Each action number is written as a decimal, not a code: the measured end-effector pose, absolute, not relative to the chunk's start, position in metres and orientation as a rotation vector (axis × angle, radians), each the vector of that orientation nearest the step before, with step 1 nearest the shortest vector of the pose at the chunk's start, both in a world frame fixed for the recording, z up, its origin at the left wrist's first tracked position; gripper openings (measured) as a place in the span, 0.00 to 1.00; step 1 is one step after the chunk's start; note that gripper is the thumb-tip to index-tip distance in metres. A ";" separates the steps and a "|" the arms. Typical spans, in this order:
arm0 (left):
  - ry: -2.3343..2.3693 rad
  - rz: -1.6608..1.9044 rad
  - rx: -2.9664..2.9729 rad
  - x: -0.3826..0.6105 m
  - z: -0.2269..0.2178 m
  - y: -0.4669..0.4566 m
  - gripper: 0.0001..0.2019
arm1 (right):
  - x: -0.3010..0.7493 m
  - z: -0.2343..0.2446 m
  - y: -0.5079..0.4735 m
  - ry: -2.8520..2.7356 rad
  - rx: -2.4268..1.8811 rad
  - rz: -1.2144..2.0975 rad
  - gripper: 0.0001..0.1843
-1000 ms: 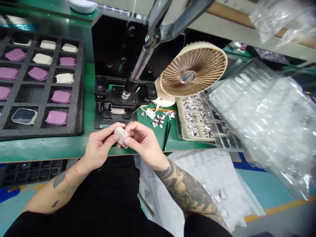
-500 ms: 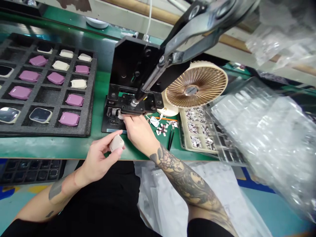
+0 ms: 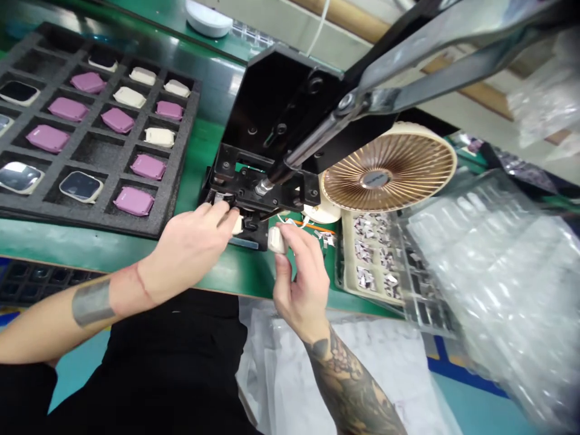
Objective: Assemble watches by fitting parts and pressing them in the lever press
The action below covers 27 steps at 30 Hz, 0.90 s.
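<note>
In the head view my right hand (image 3: 304,275) pinches a small cream watch case (image 3: 277,240) between thumb and fingers, just right of the press base. My left hand (image 3: 194,241) reaches over the black hand press (image 3: 281,127), its fingers bent down at the fixture. Another cream watch case (image 3: 238,225) shows in part beside those fingertips, low in the fixture, and the fingers appear closed on it. The press's metal lever (image 3: 426,78) slants up to the right. The fingers of my left hand partly cover the fixture.
A black foam tray (image 3: 165,211) with purple and cream watch cases lies left. Right of the press stand a gold-grilled fan (image 3: 385,169) and a beige compartment box (image 3: 348,266) of small parts. Clear plastic trays (image 3: 489,241) are heaped far right; a white round object (image 3: 208,19) sits behind.
My right hand has come out of the press and moved right, now with a cream watch case in it. My left hand has moved from the table front up to the fixture. The view has shifted.
</note>
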<state>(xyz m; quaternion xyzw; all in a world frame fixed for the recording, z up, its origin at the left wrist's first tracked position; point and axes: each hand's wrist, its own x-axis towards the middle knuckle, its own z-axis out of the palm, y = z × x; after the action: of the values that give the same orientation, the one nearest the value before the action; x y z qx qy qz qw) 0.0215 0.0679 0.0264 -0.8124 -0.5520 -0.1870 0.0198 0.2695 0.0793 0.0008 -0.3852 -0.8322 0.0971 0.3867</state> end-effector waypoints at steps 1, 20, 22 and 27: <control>-1.746 -0.494 -2.510 0.026 0.028 0.076 0.12 | 0.271 0.001 0.079 -2.119 -0.977 0.251 0.34; -1.868 -0.491 -2.619 0.047 0.016 0.058 0.29 | 0.271 0.005 0.085 -2.211 -0.718 -0.084 0.43; -1.815 -1.125 -2.762 0.040 0.019 0.039 0.29 | 0.264 0.008 0.083 -2.256 -0.624 -0.140 0.45; -1.727 -2.217 -2.412 0.010 0.028 0.009 0.14 | 0.242 0.030 0.095 -2.381 -0.421 0.039 0.36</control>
<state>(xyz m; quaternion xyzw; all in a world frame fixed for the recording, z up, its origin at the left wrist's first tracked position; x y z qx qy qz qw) 0.0104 0.0091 0.0283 -0.6257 -0.4480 -0.5752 -0.2772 0.2418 0.0946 0.0304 -0.1629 -0.9209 0.0152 0.3538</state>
